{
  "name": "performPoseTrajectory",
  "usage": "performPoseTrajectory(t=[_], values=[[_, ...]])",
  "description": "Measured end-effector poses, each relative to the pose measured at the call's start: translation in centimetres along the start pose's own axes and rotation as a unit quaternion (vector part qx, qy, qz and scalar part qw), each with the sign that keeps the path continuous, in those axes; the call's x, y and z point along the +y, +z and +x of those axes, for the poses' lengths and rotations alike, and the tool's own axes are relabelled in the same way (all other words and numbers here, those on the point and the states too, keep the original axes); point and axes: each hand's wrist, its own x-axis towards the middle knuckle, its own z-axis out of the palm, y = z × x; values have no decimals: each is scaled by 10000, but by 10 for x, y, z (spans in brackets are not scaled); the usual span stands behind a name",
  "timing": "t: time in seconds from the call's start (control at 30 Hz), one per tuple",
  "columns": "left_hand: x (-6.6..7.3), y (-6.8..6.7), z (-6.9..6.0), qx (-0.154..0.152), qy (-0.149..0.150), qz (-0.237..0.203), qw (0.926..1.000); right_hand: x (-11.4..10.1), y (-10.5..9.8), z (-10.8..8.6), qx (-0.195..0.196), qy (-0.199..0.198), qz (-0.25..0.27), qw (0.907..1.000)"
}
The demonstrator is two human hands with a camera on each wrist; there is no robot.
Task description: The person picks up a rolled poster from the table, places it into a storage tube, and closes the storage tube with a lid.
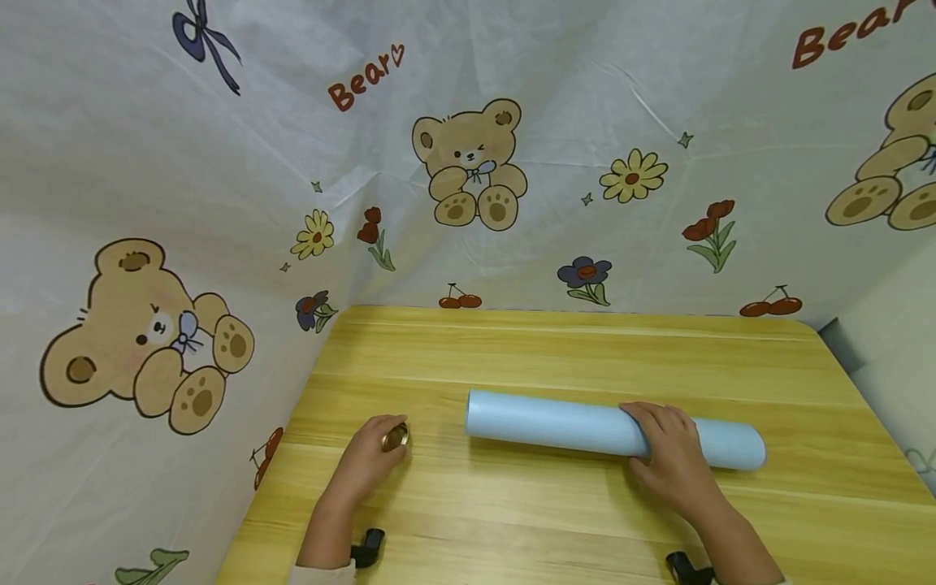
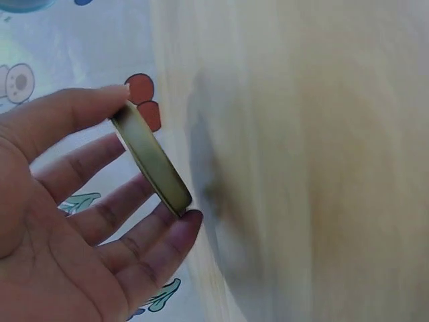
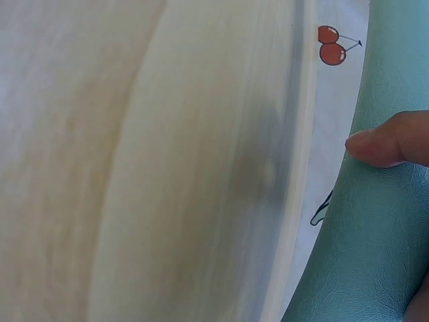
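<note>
A pale blue roll (image 1: 548, 422) lies lengthwise across the table, slightly slanted. My right hand (image 1: 673, 463) grips it right of its middle, fingers over the top and thumb at the near side. In the right wrist view a thumb (image 3: 385, 141) presses on the roll (image 3: 365, 228). My left hand (image 1: 364, 461) pinches a small gold ring-shaped piece (image 1: 396, 437) left of the roll. The left wrist view shows the gold piece (image 2: 153, 159) held at its edges between the thumb and fingertips of the left hand (image 2: 80, 215), a shadow beside it on the wood.
The wooden table (image 1: 512, 520) meets a white cloth (image 1: 556, 73) printed with bears and flowers, at the back and left. Black straps with clips (image 1: 369, 548) are at both wrists. A pale surface (image 1: 892, 382) lies past the table's right edge.
</note>
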Motion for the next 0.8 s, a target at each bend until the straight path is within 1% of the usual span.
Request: performPoseTrajectory(t=[0.27,0.43,0.53,0.67,0.8], values=[[6,3,3,115,56,-779,9969,-2,1,0,21,-15,34,10000],[11,4,6,119,82,-1234,9923,-3,1,0,90,-41,31,9999],[14,5,6,146,203,-1385,9900,-3,1,1,86,-33,24,10000],[18,7,6,175,372,-1448,9886,-3,1,1,89,-42,41,9999],[22,8,5,189,470,-1625,9854,-3,1,1,93,-47,71,9999]])
